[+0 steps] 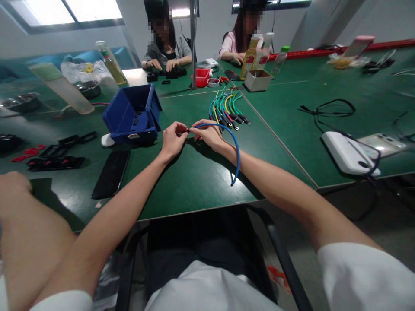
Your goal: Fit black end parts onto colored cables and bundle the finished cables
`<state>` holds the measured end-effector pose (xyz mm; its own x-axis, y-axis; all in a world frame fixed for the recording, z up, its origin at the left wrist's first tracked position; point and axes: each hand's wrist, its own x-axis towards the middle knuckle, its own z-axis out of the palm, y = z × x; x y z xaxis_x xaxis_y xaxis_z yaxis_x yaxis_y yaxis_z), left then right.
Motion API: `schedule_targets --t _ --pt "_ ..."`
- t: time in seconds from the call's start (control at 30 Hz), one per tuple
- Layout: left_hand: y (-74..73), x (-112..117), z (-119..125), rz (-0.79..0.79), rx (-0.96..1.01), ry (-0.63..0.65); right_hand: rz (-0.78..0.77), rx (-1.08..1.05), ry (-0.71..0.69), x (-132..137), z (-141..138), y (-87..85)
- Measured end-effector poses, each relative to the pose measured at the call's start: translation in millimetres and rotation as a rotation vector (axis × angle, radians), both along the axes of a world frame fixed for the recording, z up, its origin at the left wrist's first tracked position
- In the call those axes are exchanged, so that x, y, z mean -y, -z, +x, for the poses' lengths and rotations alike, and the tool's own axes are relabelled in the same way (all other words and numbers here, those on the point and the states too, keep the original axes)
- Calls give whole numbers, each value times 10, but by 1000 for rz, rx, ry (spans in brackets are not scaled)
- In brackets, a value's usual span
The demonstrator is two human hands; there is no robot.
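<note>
My left hand (173, 139) and my right hand (209, 134) meet above the green table (194, 181), both pinching one end of a blue wire (236, 151). The wire arcs over my right wrist and hangs down to a free end near the table's front edge. A small dark piece sits at the wire's tip between my fingertips. Just beyond my hands lies a bundle of coloured wires (227, 108) with black ends. A blue plastic bin (134, 114) lies tipped toward me to the left of my hands.
A black phone (112, 172) and black and red parts (53, 162) lie at left. A white power strip (348, 153) and black cable (327, 108) sit at right. Two people work at the far end beside a red cup (201, 77), a cardboard box (257, 80) and bottles.
</note>
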<state>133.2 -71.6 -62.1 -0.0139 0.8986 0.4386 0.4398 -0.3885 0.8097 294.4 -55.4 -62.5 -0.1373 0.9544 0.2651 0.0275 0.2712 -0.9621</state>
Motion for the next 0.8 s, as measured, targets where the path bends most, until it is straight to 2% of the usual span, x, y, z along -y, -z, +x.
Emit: schedule_targets --t 0.2,0.47,0.8 --pt "33 -61 -28 -50 74 47 -32 18 17 3 -12 -6" --pt "38 -69 -47 -19 -35 15 -10 -5 30 7 -14 -15" --pt "-7 -14 5 -19 8 145 -72 -28 18 -38 18 -9"
